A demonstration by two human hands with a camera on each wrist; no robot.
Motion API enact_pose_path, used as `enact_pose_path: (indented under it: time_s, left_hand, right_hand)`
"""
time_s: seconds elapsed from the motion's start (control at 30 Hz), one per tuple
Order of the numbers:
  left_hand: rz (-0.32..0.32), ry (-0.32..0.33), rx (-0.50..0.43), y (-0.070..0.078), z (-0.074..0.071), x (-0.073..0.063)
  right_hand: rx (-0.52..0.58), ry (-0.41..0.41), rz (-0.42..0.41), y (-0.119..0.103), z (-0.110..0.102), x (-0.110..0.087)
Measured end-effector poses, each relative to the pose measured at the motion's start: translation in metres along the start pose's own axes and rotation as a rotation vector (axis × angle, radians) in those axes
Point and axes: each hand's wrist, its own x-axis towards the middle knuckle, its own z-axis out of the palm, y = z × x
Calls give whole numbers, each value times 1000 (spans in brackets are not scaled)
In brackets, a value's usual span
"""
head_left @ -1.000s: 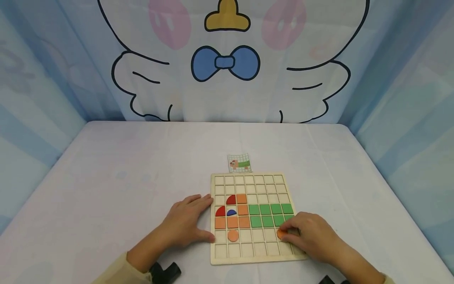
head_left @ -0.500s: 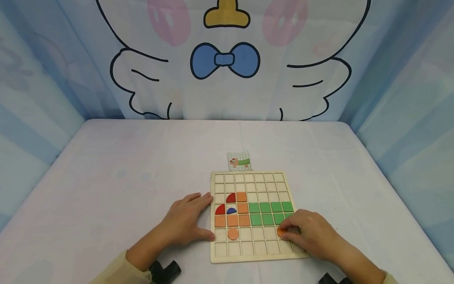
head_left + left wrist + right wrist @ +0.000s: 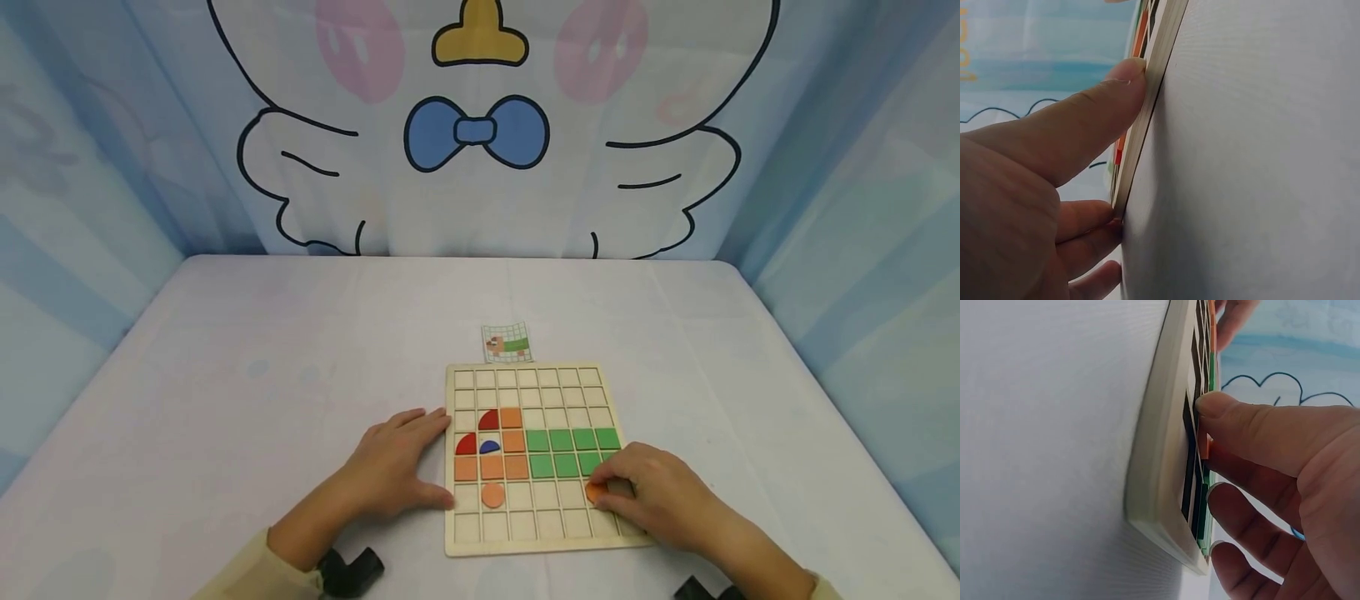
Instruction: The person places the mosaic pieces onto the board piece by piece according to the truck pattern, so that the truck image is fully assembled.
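Note:
A wooden grid board (image 3: 551, 547) lies on the white table. My left hand (image 3: 393, 467) rests along its left edge, thumb and fingertips touching the side; in the left wrist view the thumb (image 3: 1097, 119) lies against the rim. My right hand (image 3: 663, 500) pinches an orange disc (image 3: 594, 492) between thumb and forefinger, at a cell below the green squares (image 3: 560, 439). The right wrist view shows this disc (image 3: 1204, 445) standing between the fingers, partly hidden. A second orange disc (image 3: 492, 496) sits toward the left. Orange squares (image 3: 491, 468), red quarter-rounds (image 3: 489, 420) and a blue half-round (image 3: 490, 447) fill other cells.
Just beyond the board lies a small picture card (image 3: 507, 342) with a grid drawing. A black device (image 3: 351, 573) is near the left wrist, with another (image 3: 697, 590) near the right. A printed cloth (image 3: 480, 208) hangs behind the table.

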Motion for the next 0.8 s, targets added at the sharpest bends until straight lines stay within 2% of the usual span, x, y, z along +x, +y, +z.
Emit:
enact_pose_path:
  time_s: [0.27,0.47,0.8]
  left_hand:
    - [-5,-18,-28,-1,-3,2]
    - [2,-44,-117,-6,-10,2]
    - [-25,20,-137,1,-29,-2]
  right_hand:
    - [27,17,1,0,0,-2]
    - [86,78,-5,2,-4,-1]
    - [-56,213,48,3,-26,5]
